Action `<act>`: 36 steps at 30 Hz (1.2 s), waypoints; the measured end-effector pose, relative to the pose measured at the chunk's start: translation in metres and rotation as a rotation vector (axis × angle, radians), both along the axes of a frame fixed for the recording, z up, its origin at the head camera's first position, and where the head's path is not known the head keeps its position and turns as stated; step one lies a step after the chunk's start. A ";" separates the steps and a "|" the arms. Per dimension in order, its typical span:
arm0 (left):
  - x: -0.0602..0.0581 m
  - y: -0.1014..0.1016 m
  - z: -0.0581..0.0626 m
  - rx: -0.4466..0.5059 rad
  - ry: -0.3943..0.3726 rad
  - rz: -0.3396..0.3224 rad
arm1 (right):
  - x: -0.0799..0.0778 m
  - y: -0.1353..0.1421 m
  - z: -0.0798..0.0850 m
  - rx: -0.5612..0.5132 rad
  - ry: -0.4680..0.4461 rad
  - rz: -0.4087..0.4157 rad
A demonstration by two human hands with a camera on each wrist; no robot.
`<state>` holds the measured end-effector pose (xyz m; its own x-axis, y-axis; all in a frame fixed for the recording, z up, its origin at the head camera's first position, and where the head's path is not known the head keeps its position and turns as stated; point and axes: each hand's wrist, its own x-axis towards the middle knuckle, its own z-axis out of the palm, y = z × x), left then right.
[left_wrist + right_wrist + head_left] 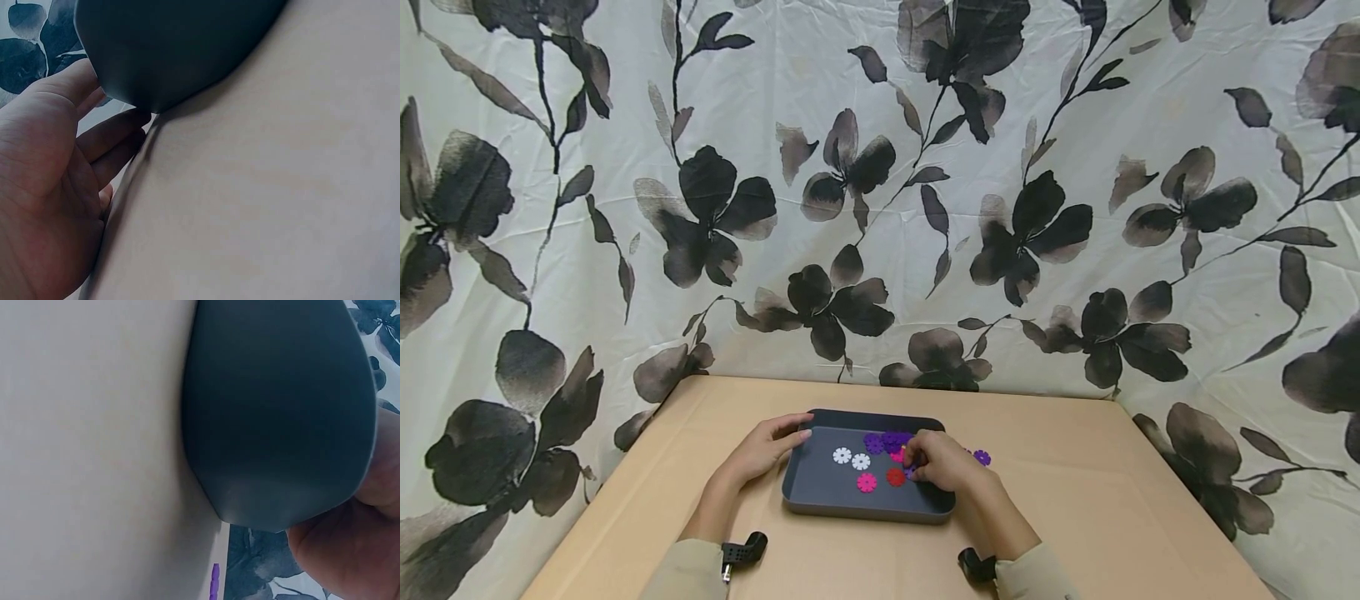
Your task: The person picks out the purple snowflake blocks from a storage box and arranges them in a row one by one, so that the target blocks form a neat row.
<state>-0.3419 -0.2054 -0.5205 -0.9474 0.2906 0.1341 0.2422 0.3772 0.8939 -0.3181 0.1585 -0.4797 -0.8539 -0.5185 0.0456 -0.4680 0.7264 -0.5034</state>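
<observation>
A dark grey tray (820,502) stands on the table. Its left rim is held by my left hand (766,446), thumb over the edge; in the left wrist view the other fingers (115,140) lie against the outer wall. My right hand (946,460) reaches over the right rim, fingers curled down, with a purple flower-shaped piece (909,473) at the fingertips. Nearby in the tray lie a red piece (896,477), a pink piece (867,482), two white pieces (842,456) and a cluster of purple pieces (874,442). Another pink piece is partly hidden by the right hand.
Right of the tray, a purple piece (982,457) lies on the light wooden table (1075,500), with another beside it partly hidden by the hand. A white cloth with dark flowers (850,83) hangs behind the table. Black wrist cameras (745,550) sit at both cuffs.
</observation>
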 end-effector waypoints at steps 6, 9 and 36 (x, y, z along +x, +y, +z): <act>0.001 0.000 0.001 -0.002 -0.008 0.005 | 0.000 0.000 0.000 -0.007 0.019 0.023; 0.000 -0.001 0.002 -0.004 -0.005 0.003 | -0.001 0.001 0.000 -0.025 0.027 0.042; 0.000 0.000 0.000 0.002 -0.008 0.008 | -0.005 0.025 0.010 -0.340 0.114 -0.079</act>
<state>-0.3423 -0.2051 -0.5203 -0.9506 0.2832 0.1268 0.2320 0.3775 0.8964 -0.3228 0.1840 -0.4693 -0.8700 -0.3905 0.3011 -0.4844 0.5627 -0.6699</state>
